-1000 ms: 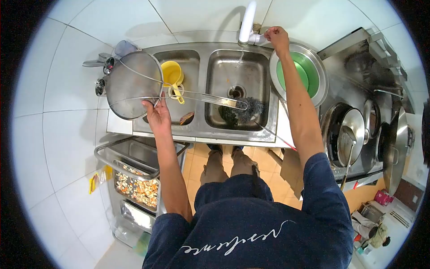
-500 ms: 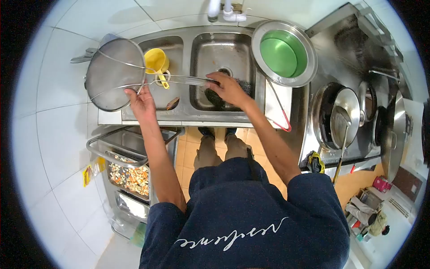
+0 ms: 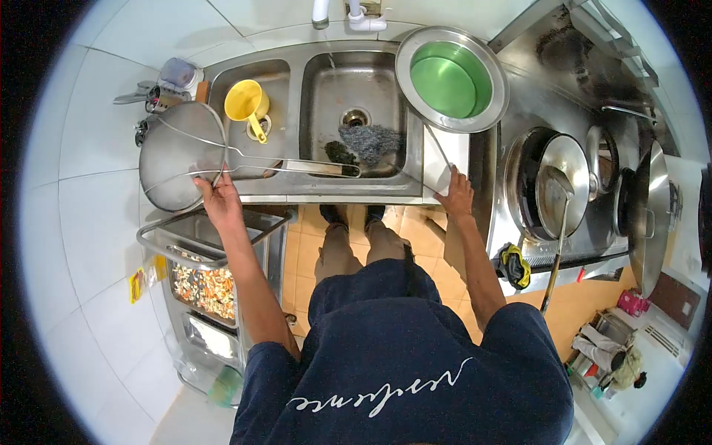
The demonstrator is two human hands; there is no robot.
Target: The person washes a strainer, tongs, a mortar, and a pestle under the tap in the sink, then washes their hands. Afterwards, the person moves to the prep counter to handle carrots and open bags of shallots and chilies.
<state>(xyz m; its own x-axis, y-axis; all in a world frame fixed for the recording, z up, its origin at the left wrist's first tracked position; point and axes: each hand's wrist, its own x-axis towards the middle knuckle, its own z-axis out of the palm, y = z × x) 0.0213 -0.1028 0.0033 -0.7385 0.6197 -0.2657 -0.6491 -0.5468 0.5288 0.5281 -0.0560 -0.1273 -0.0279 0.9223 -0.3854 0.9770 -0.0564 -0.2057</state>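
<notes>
My left hand (image 3: 222,206) is closed on the near rim of a large round mesh strainer (image 3: 178,152). The strainer's long metal handle reaches over the left sink bowl and ends above the right one. At the right counter edge, my right hand (image 3: 458,194) has its fingers round the end of a long thin handle (image 3: 439,147), whose far end runs under a wide steel basin (image 3: 498,93) with a green inside. A grey scrubbing mesh (image 3: 374,142) and a dark scrubber (image 3: 340,153) lie in the right sink bowl (image 3: 315,111).
A yellow dipper (image 3: 246,99) sits in the left bowl, and the white tap (image 3: 320,15) hangs above. To the right, pans (image 3: 558,159) and a ladle (image 3: 558,245) are on the stove. A trolley at lower left carries a tray of chopped food (image 3: 202,289).
My right hand has left the strainer's handle and moved right to the thin handle by the basin. The strainer, still in my left hand, is lower, with its handle tilted slightly down.
</notes>
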